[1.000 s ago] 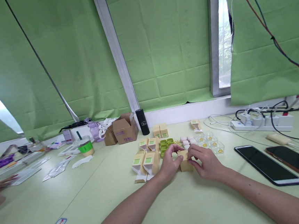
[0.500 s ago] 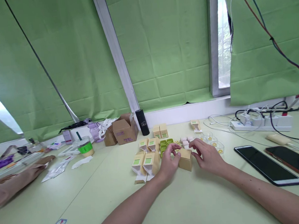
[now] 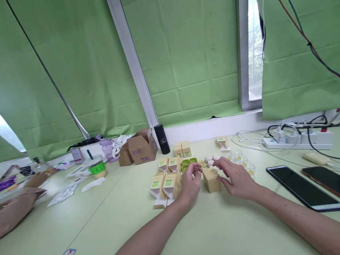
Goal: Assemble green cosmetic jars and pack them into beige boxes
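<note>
A small plain kraft cardboard box (image 3: 213, 182) stands upright on the table between my hands, its top flap looking not quite flat. My right hand (image 3: 235, 178) holds it from the right, thumb at the side and bent fingers over the top edge. On the other side my left hand (image 3: 190, 184) has loosely bent fingers, their tips close to the box's upper left edge; whether they touch it is hard to tell. Left of that hand stand several kraft boxes (image 3: 171, 181) with green labels and open white-lined flaps. Behind the hands lie green trays (image 3: 186, 167) and pale pink pieces (image 3: 209, 158), partly hidden.
Clear plastic cups (image 3: 242, 161) stand beyond my right hand. Two phones (image 3: 304, 187) and a power strip (image 3: 297, 140) with cables are at right. At left are a drink cup (image 3: 97, 168), a carton (image 3: 143, 148), a black cylinder (image 3: 162, 139) and another person's sleeve (image 3: 13, 214).
The small box has turned slightly and shifted a little right. My left thumb has drawn back from its side. At far left the other person's sleeve has moved.
</note>
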Demonstrator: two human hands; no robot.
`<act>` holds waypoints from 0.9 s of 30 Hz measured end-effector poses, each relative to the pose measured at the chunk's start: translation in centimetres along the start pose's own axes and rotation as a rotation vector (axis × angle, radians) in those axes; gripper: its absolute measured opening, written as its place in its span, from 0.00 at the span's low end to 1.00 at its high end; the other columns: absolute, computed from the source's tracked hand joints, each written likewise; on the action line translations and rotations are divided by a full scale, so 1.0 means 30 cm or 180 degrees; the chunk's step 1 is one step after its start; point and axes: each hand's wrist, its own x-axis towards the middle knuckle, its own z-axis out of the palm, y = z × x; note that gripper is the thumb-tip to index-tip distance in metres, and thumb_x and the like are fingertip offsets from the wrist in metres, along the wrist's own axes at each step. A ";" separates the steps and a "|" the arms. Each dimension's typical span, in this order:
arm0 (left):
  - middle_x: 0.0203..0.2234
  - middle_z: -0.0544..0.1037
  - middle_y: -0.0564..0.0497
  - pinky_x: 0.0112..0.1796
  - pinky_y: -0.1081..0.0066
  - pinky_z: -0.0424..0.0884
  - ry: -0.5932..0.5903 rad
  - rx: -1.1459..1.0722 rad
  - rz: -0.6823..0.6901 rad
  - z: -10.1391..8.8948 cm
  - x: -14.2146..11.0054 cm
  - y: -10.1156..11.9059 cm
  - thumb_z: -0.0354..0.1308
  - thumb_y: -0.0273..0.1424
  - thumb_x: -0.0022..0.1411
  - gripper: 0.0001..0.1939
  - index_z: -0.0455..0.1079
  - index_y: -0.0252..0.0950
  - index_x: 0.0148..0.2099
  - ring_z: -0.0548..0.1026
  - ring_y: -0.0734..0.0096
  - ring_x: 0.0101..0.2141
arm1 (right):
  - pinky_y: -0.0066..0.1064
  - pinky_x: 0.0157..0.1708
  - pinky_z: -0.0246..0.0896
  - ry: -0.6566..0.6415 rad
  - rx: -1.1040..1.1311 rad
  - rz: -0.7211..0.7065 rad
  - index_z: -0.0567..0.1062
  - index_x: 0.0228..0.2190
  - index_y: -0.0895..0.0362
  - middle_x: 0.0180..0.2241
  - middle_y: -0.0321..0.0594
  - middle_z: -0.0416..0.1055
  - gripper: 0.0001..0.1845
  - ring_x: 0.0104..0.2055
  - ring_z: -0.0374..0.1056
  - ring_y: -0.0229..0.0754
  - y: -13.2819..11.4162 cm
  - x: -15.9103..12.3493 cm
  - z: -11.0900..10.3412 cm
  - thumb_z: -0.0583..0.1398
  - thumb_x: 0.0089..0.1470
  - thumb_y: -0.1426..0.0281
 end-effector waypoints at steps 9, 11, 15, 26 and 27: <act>0.32 0.80 0.50 0.43 0.65 0.70 0.0147 0.0229 -0.0039 -0.007 -0.011 0.028 0.53 0.31 0.67 0.05 0.70 0.39 0.43 0.78 0.63 0.39 | 0.30 0.28 0.48 -0.0265 -0.0308 0.0838 0.63 0.51 0.52 0.36 0.37 0.77 0.13 0.32 0.73 0.44 0.017 0.013 0.029 0.52 0.65 0.71; 0.28 0.80 0.52 0.41 0.66 0.69 0.0166 0.0268 -0.0094 -0.007 -0.015 0.042 0.52 0.30 0.67 0.05 0.69 0.39 0.43 0.78 0.63 0.36 | 0.30 0.28 0.46 -0.0379 -0.0394 0.0975 0.65 0.49 0.52 0.36 0.38 0.79 0.11 0.34 0.75 0.45 0.009 0.017 0.024 0.51 0.67 0.70; 0.26 0.78 0.53 0.39 0.65 0.69 0.0217 0.0535 0.0009 -0.006 -0.019 0.054 0.52 0.30 0.67 0.05 0.69 0.40 0.42 0.77 0.63 0.32 | 0.31 0.28 0.44 -0.0832 -0.0762 0.1173 0.72 0.40 0.53 0.35 0.41 0.80 0.08 0.37 0.76 0.48 -0.009 0.021 0.013 0.54 0.62 0.72; 0.58 0.71 0.47 0.60 0.52 0.61 -0.0508 0.2244 0.0671 0.001 -0.028 0.111 0.61 0.33 0.63 0.24 0.64 0.45 0.61 0.63 0.52 0.60 | 0.31 0.30 0.51 -0.1422 -0.1120 0.1075 0.77 0.38 0.55 0.36 0.47 0.81 0.09 0.37 0.78 0.51 -0.026 0.012 0.007 0.56 0.60 0.72; 0.60 0.70 0.47 0.61 0.52 0.60 -0.0634 0.2321 0.0693 0.006 -0.026 0.115 0.61 0.33 0.64 0.25 0.63 0.45 0.62 0.61 0.52 0.61 | 0.31 0.30 0.52 -0.1419 -0.1124 0.1079 0.77 0.38 0.55 0.36 0.48 0.81 0.08 0.37 0.78 0.51 -0.024 0.011 0.007 0.56 0.60 0.72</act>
